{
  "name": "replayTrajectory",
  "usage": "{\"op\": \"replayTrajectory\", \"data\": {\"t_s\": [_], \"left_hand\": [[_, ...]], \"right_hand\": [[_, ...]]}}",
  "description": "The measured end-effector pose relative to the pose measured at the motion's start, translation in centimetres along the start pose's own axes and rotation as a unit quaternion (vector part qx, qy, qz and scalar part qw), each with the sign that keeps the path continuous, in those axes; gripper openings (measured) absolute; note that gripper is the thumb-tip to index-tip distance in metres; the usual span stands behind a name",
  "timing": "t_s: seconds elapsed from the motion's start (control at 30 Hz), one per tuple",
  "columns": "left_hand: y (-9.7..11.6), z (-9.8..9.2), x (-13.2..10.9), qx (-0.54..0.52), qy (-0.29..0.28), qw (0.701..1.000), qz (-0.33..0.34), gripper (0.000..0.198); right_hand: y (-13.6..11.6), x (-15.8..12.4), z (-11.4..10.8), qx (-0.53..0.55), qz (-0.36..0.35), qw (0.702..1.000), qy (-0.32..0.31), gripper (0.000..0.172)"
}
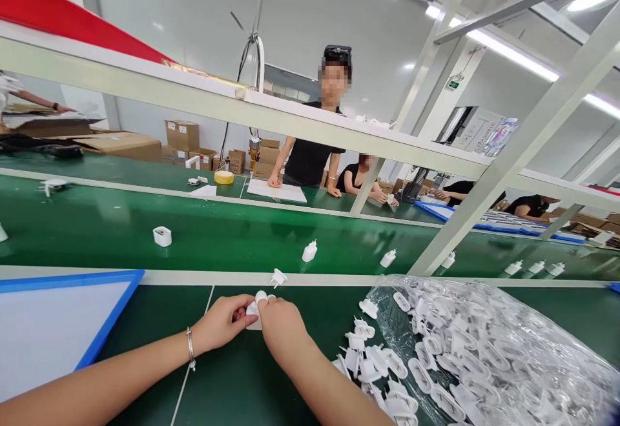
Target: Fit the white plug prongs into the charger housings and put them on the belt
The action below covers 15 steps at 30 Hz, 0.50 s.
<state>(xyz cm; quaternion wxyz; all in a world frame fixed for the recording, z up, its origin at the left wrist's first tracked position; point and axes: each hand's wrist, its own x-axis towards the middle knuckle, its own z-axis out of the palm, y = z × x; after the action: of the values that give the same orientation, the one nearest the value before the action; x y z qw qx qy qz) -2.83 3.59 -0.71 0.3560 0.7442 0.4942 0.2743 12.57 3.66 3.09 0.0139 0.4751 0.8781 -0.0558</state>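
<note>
Left hand (220,323) and right hand (283,330): fingers closed together on a white plastic plug housing (252,317), held near the clear plastic bag (484,355). A loose pinch could have dropped it onto the green counter (217,388).

Left hand (220,323), right hand (285,330) close together, fingers (237,305) curled, forearms (106,374) angled inward.

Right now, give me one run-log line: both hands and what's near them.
left hand: holding white plastic plug piece | right hand: same piece | nearby: clear plastic bag of white plug pieces
</note>
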Motion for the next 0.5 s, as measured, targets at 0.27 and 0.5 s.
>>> {"op": "replayTrajectory", "data": {"t_s": [0.27,0.5], "left_hand": [[0.6,-0.5,0.0,0.057,0.001,0.998,0.011,0.028],[5.0,-1.6,-1.0,-0.117,-0.085,0.989,-0.024,0.049]], "right_hand": [[3.1,-1.5,-1.6,0.041,-0.005,0.999,0.014,0.034],[4.9,-7.9,-1.4,0.282,-0.136,0.944,0.102,0.063]]}}
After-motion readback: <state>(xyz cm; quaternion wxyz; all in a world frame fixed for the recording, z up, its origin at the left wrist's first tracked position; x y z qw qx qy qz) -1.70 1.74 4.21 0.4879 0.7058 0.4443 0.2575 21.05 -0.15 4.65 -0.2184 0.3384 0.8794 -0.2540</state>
